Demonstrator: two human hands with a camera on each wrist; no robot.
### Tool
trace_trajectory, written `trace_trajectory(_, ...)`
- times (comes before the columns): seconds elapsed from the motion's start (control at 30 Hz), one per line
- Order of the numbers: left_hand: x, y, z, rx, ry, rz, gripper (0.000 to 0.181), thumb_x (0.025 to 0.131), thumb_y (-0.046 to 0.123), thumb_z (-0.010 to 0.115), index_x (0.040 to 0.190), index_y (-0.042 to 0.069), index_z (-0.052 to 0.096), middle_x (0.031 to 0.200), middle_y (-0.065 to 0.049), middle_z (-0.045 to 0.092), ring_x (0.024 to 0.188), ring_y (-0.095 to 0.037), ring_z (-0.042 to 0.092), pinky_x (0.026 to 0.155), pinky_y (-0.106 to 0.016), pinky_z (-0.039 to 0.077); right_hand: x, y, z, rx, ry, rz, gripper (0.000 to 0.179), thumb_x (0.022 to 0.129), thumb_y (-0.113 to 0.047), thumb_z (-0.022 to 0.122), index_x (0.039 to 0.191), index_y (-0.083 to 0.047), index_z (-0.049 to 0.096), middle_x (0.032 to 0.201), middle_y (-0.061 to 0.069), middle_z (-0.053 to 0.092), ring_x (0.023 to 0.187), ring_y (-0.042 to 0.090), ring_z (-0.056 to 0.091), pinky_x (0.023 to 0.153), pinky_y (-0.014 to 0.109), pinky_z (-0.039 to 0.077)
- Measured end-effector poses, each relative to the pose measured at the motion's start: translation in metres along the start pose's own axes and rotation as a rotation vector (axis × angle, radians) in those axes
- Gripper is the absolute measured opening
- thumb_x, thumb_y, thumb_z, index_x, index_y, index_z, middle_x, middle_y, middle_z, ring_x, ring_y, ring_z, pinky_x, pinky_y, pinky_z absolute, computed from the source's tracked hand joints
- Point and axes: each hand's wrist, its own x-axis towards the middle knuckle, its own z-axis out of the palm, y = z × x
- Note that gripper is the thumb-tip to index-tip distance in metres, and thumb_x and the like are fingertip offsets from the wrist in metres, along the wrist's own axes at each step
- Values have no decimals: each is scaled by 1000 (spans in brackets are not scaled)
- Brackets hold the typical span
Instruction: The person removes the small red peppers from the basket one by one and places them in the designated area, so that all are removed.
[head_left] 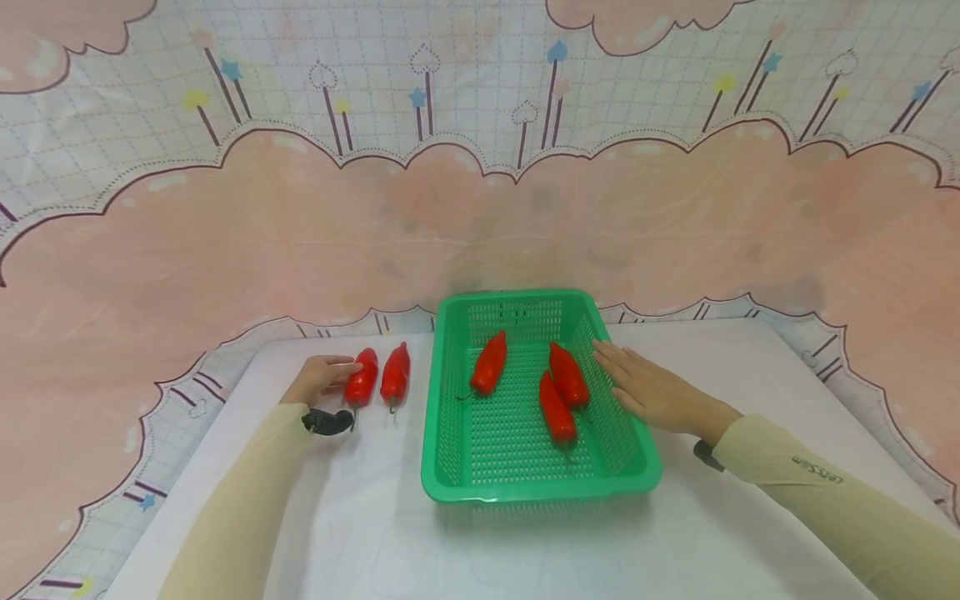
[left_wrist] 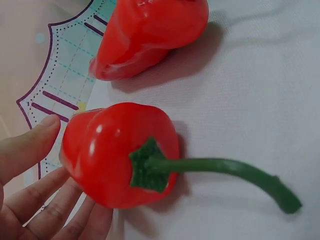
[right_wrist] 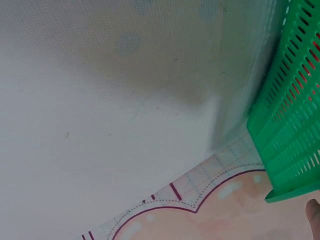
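Two red peppers lie on the white table left of the green basket (head_left: 542, 490). My left hand (head_left: 318, 379) reaches the outer red pepper (head_left: 362, 382) from its left side. In the left wrist view the fingers (left_wrist: 42, 205) lie fairly straight along that pepper, with the thumb held a little apart; its green stem (left_wrist: 225, 167) points away from the palm. The other red pepper (head_left: 395, 375) lies just to the right. My right hand (head_left: 663, 392) rests with extended fingers at the basket's right rim. Inside the basket are three red peppers, one of them a pepper (head_left: 490, 364) on the left.
The white table (head_left: 360, 517) extends in front of and beside the basket. A patterned cloth (head_left: 337, 225) with clouds and candles rises behind the table. In the right wrist view, the basket's slotted side wall (right_wrist: 295, 120) stands at the right edge.
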Motion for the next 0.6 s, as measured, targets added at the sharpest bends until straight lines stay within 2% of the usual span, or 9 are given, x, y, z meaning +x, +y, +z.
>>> trace_trajectory(0.13, 0, -1, -2, 9, -13, 2, 71, 92, 41, 56, 146, 5, 30, 149, -22, 30, 132, -39, 34, 109, -59, 29, 0, 0, 0, -5, -7, 5, 58, 97, -25, 42, 148, -2, 25, 156, 12, 22, 143, 33, 23, 116, 50, 22)
trace_trajectory(0.37, -4, 0, -3, -39, -31, 31, 65, 96, 35, 51, 147, 3, 27, 151, -24, 27, 134, -41, 31, 112, -60, 24, 0, -2, -1, 2, -22, 22, 58, 97, -25, 43, 148, -3, 25, 157, 12, 22, 143, 32, 22, 117, 50, 21)
trace_trajectory(0.6, -11, -2, -6, -21, -23, 68, 67, 95, 38, 52, 148, 6, 26, 154, -21, 21, 138, -41, 24, 111, -62, 22, 0, -2, 1, -7, -16, 22, 58, 97, -25, 42, 148, -4, 25, 157, 11, 22, 144, 31, 22, 117, 49, 21)
